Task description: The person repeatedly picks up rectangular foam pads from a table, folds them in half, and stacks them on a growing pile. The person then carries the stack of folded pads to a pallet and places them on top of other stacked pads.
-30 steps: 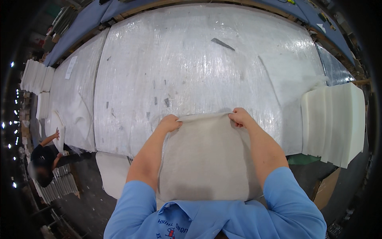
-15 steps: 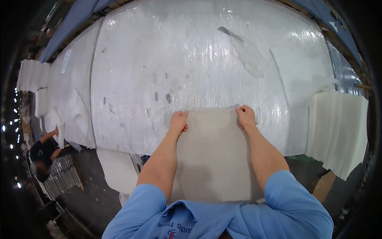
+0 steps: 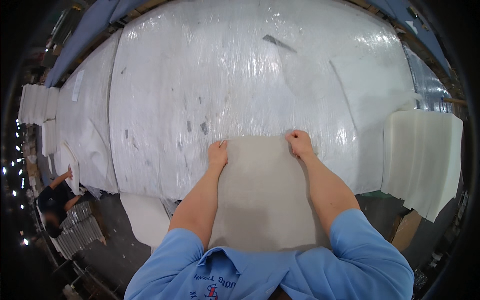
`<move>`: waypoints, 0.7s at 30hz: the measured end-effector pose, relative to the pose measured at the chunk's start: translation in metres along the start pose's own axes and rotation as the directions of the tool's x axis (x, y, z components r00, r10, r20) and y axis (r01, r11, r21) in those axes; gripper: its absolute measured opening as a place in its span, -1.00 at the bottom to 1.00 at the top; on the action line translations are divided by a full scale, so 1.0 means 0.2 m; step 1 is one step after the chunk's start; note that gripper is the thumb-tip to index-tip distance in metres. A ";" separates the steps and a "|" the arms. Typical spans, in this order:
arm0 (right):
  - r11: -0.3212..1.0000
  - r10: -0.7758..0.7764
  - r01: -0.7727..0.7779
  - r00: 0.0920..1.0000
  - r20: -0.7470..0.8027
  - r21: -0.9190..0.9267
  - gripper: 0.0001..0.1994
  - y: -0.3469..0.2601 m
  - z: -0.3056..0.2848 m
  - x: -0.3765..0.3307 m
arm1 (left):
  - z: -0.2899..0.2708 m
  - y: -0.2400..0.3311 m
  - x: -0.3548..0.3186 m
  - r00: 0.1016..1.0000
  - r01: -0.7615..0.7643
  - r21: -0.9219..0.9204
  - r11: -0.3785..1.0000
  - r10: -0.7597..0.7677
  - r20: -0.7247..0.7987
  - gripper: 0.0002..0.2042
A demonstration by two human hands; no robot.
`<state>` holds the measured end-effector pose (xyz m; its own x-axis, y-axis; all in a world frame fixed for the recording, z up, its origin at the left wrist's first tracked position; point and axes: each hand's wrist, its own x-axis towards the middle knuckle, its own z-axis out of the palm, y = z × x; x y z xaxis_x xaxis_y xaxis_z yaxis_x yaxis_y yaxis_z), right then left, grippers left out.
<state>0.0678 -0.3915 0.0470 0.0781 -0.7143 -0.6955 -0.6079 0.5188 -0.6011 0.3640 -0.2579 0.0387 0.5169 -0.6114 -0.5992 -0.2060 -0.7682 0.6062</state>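
pale grey fabric sheet, glossy white table cover — grey-flecked, blue sleeves

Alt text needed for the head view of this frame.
Both hands, left hand and right hand, grip the far corners of a grey fabric sheet over the edge of a plastic-wrapped table. A stack of white sheets lies to the right.

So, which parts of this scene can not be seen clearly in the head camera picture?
- Lower edge of the pale grey fabric sheet: head view, hidden behind the blue shirt.
- Left hand and right hand fingertips: curled over the sheet's top edge.
- White stacked sheets at right: lower part lost in the dark rim.
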 end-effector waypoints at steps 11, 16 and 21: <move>0.914 -0.047 -0.013 0.989 -0.138 -0.407 -0.64 0.01 -0.05 -0.06 | 0.03 -0.08 0.03 0.985 -0.146 0.208 0.967 0.162 -0.062 -0.59; 0.936 -0.057 -0.032 0.969 -0.240 -0.351 -0.65 0.03 -0.01 -0.03 | 0.06 -0.11 0.05 0.991 -0.102 0.245 0.964 0.121 -0.062 -0.60; 0.982 -0.113 0.067 0.958 -0.264 -0.176 -0.69 0.05 0.00 0.01 | 0.06 -0.07 -0.02 0.982 -0.117 0.283 0.952 0.153 -0.110 -0.64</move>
<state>0.0624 -0.3873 0.0390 -0.0653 -0.8666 -0.4947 -0.7309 0.3790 -0.5675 0.3555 -0.2476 0.0272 0.5674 -0.6973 -0.4381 -0.4919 -0.7136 0.4988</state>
